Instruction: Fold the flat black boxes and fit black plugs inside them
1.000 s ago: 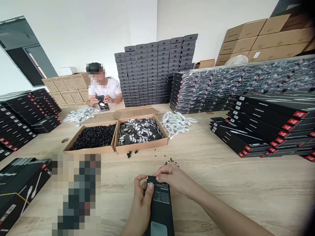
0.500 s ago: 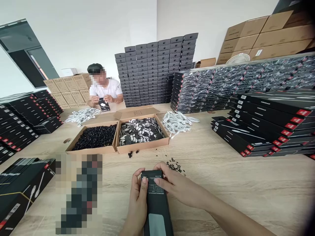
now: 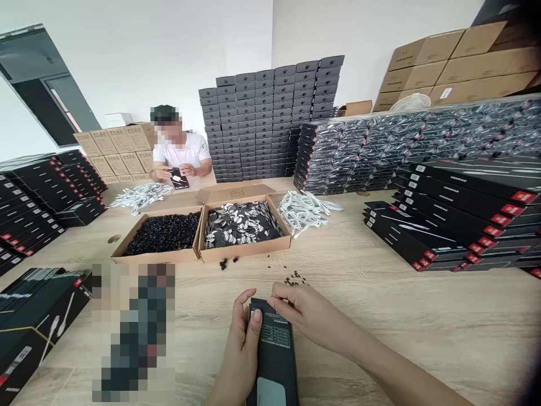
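Black box [image 3: 273, 355] end under right hand [image 3: 304, 313], bottom cut off.

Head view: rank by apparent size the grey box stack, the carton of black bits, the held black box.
Largest: grey box stack. Alike: carton of black bits and held black box, which is near the camera and cropped.
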A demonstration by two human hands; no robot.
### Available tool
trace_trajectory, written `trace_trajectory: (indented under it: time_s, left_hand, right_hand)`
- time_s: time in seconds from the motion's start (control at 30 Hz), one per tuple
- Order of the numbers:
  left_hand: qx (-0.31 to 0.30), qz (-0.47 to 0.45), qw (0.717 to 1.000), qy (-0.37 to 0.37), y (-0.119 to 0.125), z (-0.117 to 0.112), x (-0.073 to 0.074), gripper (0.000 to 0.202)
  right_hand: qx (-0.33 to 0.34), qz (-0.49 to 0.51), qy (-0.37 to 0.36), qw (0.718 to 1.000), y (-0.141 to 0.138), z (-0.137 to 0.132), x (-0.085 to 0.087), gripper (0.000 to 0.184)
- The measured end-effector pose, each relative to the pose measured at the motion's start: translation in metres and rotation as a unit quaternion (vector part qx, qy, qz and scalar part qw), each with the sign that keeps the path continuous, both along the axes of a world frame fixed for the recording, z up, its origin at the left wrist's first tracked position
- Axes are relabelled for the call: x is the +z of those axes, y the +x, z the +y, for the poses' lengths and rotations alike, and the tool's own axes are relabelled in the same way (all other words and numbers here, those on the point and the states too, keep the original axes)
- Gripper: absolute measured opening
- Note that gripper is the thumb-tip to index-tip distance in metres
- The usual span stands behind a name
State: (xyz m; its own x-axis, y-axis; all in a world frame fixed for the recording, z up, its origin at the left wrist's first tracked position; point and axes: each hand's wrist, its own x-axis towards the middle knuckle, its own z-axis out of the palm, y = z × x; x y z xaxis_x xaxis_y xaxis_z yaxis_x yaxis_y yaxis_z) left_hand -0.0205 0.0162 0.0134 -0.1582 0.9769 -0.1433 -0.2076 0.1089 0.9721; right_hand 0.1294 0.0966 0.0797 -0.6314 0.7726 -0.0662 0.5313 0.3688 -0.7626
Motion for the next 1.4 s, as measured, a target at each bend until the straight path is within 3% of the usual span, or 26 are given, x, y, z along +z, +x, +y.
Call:
trace_trajectory:
  time_s: [0.1,0.2,0.43,0.57,0.63,0.77,0.93,1.03,1.1,1.13,1.2,1.27,1.33,1.4]
  left_hand:
    - [0.019,0.019,1.000,0.013,-0.004,0.003,-0.001,0.040]
    - [0.028,-0.016,0.999,0.011,-0.005,0.007,-0.004,0.036]
    - [0.057,-0.105,0.993,0.025,-0.005,0.009,-0.004,0.029]
    - [0.002,-0.135,0.990,0.048,-0.008,0.007,0.000,0.033]
    - [-0.012,-0.120,0.990,0.068,-0.011,0.006,0.003,0.031]
    - [0.017,-0.101,0.989,0.106,-0.012,0.002,0.012,0.026]
    - [0.013,-0.116,0.978,0.171,-0.005,-0.010,0.025,0.069]
    - [0.055,0.020,0.973,0.221,-0.012,-0.016,0.029,0.047]
    - [0.083,0.189,0.922,0.327,-0.020,-0.016,0.032,0.038]
    - [0.094,0.278,0.871,0.393,-0.023,-0.015,0.033,0.039]
    - [0.090,0.433,0.743,0.502,-0.025,-0.013,0.033,0.040]
    - [0.058,0.530,0.638,0.556,-0.021,-0.009,0.027,0.036]
    - [0.042,0.579,0.597,0.554,-0.016,-0.005,0.017,0.040]
    - [0.072,0.610,0.617,0.493,-0.021,-0.001,0.005,0.049]
  right_hand:
    - [0.016,-0.039,0.024,0.999,0.000,-0.009,0.010,0.028]
    - [0.022,-0.020,-0.017,0.999,0.000,-0.014,0.012,0.010]
    - [-0.036,0.115,-0.116,0.986,-0.004,-0.007,-0.012,0.021]
    - [-0.018,0.201,-0.190,0.961,-0.003,-0.002,-0.012,0.032]
    - [-0.014,0.211,-0.207,0.955,-0.002,-0.002,-0.007,0.034]
    - [0.005,0.231,-0.203,0.951,-0.001,-0.005,0.005,0.036]
    - [-0.004,0.237,-0.140,0.961,0.008,-0.016,0.036,0.049]
    - [-0.031,0.239,-0.074,0.968,0.022,-0.030,0.049,0.054]
    - [-0.067,0.237,-0.044,0.968,0.030,-0.042,0.049,0.061]
    - [-0.086,0.232,-0.054,0.967,0.033,-0.048,0.045,0.064]
    - [-0.101,0.221,-0.139,0.960,0.034,-0.061,0.032,0.070]
    - [-0.091,0.224,-0.241,0.940,0.032,-0.069,0.014,0.075]
    - [-0.104,0.245,-0.271,0.925,0.032,-0.067,-0.005,0.079]
    - [-0.183,0.259,-0.206,0.926,0.042,-0.049,-0.018,0.076]
